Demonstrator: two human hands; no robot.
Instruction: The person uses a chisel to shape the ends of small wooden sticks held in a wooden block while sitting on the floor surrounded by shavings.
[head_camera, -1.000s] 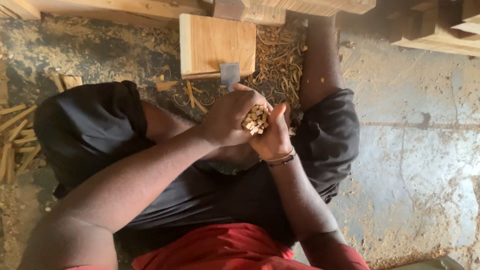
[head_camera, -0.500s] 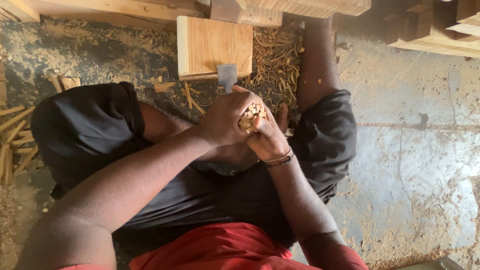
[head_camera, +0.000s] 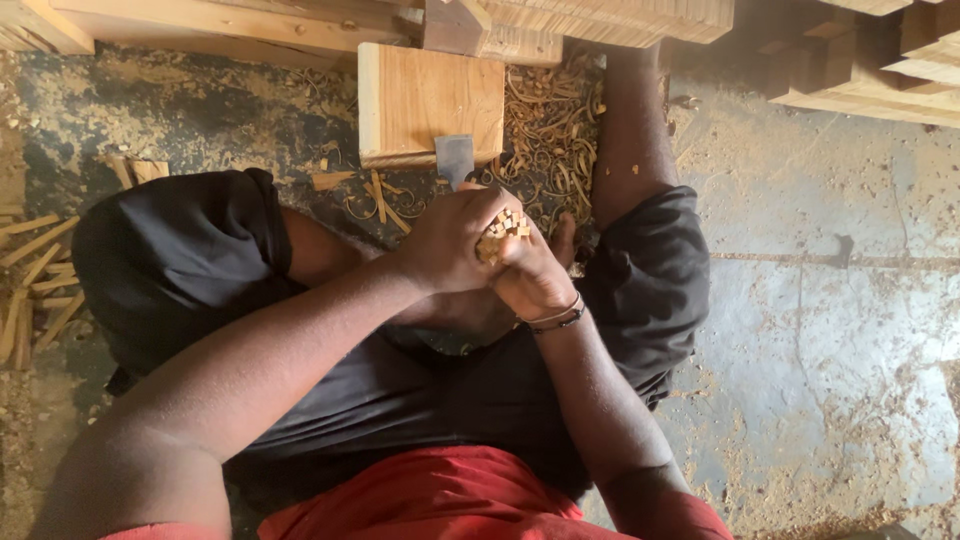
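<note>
Seated on a concrete floor, both hands closed around a bundle of small wooden sticks.

The grey concrete floor (head_camera: 830, 330), dusted with sawdust, fills the view, with pale timber planks (head_camera: 230, 22) stacked along the top edge. A square light-wood block (head_camera: 420, 95) lies just ahead of the knees, and a grey metal blade (head_camera: 455, 160) rests against its near edge. Curled wood shavings (head_camera: 550, 125) heap beside the block on the right. At centre, the left hand (head_camera: 450, 240) and right hand (head_camera: 535, 275) press together, fingers wrapped tight round the bundle of sticks (head_camera: 503, 232), whose cut ends show between them. No packages, labels or signs show.
</note>
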